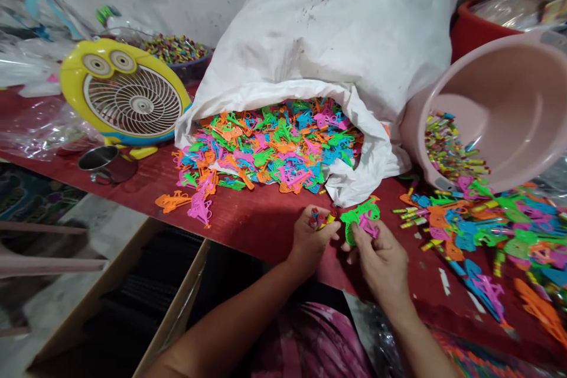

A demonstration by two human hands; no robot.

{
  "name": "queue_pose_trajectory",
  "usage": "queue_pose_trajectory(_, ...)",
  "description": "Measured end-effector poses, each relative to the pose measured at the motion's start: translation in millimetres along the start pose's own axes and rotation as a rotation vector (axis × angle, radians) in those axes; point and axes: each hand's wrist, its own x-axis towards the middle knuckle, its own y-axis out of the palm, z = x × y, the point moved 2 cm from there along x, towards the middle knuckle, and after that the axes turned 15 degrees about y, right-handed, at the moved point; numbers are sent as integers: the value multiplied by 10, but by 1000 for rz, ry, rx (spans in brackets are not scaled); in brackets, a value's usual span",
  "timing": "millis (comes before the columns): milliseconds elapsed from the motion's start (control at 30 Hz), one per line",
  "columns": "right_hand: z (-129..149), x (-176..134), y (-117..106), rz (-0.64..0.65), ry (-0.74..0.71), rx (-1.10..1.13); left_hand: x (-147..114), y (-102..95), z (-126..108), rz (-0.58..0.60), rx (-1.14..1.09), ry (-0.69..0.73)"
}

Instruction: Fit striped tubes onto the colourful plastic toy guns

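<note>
My left hand (312, 239) is closed around a few small, shiny-wrapped tubes (326, 220), with red, blue and yellow ends showing. Close beside it, my right hand (381, 257) pinches a bright green plastic toy piece (361, 212) together with a pink one (368, 225). Both hands are just above the front edge of the red table (261, 221). Behind them, a big white sack (336, 29) lies with its mouth towards me. A heap of similar plastic toy pieces (283, 142) in orange, green, pink and blue spills out of it.
A pink tub (496, 100) lies tipped at the right, with wrapped tubes (452, 147) inside. More toy pieces and tubes (482, 230) are piled before it. At the left stand a yellow fan (137, 100), a metal mug (108, 164) and a basin of tubes (177, 50). Below is an open carton (181, 301).
</note>
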Motion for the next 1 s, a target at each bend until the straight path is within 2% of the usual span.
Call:
queue_pose_trajectory(200, -63, 20, 52, -110, -106, -205, 4, -29, 91, 7, 48, 79)
queue_pose_trajectory(433, -83, -4, 46, -231, -185, -375, -47, -26, 65, -11, 124, 122)
queue_pose_trajectory(500, -82, -14, 53, -240, -187, -356, -78, -26, 58, -3, 181, 155)
queue_pose_trajectory(667, -68, -57, 48, -221, -75, -159, -101, -44, 91, -47, 230, 185)
queue_pose_trajectory(800, -94, -89, 58, -201, -106, -224, -93, -42, 114, -43, 255, 192)
queue_pose_trajectory(1000, -143, -92, 95, -267, -182, -374, -115, -40, 90, -19, 286, 251)
